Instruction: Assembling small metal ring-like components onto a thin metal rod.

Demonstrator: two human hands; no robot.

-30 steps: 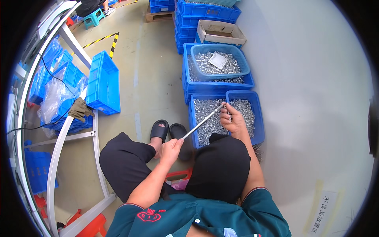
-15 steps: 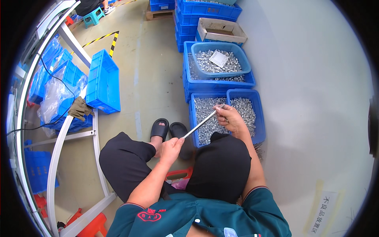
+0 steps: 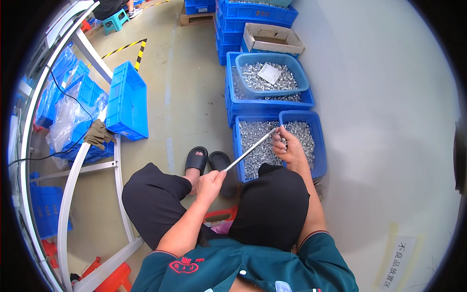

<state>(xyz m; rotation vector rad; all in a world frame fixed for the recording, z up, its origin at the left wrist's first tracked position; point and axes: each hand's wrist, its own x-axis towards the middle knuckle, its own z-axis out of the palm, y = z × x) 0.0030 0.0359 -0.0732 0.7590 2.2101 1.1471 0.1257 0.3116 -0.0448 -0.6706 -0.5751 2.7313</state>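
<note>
My left hand (image 3: 211, 185) is closed round the near end of a thin, silvery rod (image 3: 249, 150), which slants up to the right between my knees. At its far end is my right hand (image 3: 291, 150), thumb and index finger pinched by the tip. Small shiny metal pieces seem to show among its curled fingers; their exact shape is too small to tell. Below the right hand stand a blue bin (image 3: 237, 146) and a narrower blue bin (image 3: 318, 146), both filled with small silvery metal parts (image 3: 255, 160).
Farther up, a light-blue basket (image 3: 305, 80) of metal parts, with a white paper (image 3: 269, 73) on top, rests on a blue crate (image 3: 233, 104). A worn open box (image 3: 296, 46) stands behind. At left are a white frame (image 3: 73, 204), a blue crate (image 3: 131, 107) and a brown cloth (image 3: 98, 135).
My right hand has shifted slightly right at the rod's far end, and its fingers have turned more upright. My left hand and the rod stay nearly in place.
</note>
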